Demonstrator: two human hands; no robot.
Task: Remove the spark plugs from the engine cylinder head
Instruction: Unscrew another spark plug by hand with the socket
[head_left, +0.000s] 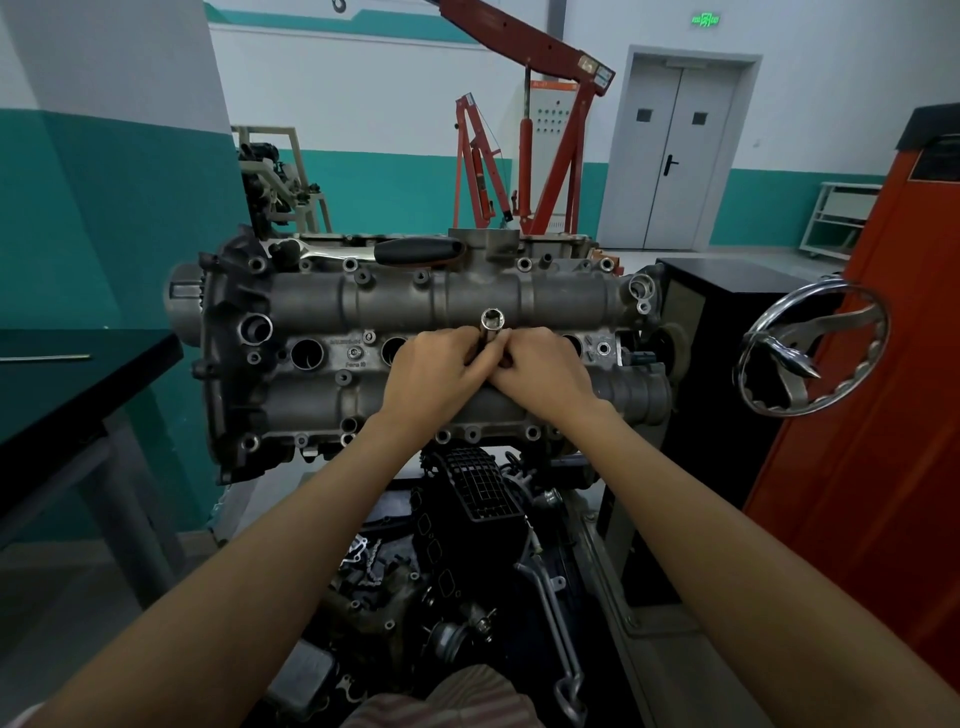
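Observation:
The grey aluminium cylinder head (395, 301) lies across the middle of the view on an engine stand. A row of round plug wells runs along its centre; two open wells (306, 353) show at the left. A shiny long socket (491, 325) stands upright out of the third well, its square drive hole facing up. My left hand (434, 371) and my right hand (540, 371) both grip the socket's shaft from either side, fingers touching. No spark plug is visible; the socket's lower end is hidden by my fingers.
A ratchet with a black handle (415, 250) rests on the head's far edge. A chrome handwheel (810, 345) juts out at right beside an orange cabinet (857, 415). A dark workbench (78, 374) stands left. Loose engine parts (467, 545) lie below. A red engine crane (545, 130) is behind.

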